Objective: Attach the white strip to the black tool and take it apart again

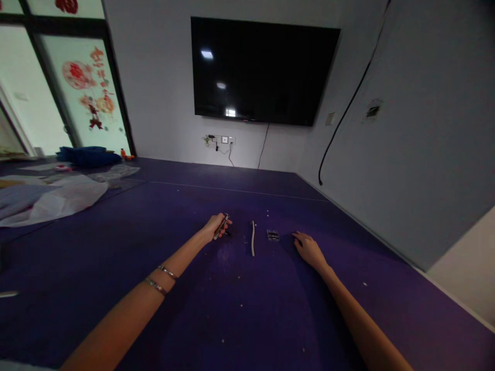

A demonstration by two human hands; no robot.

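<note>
Head view: the left hand had its fingers wrapped round a tool, mid-frame, probably stiff, best held mid-length. The right hand's fingers lay slightly apart; the cable between looked light, bendy.

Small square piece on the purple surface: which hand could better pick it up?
Probably the right hand: it looks empty and is nearer the piece, while the left hand holds a tool.
</note>
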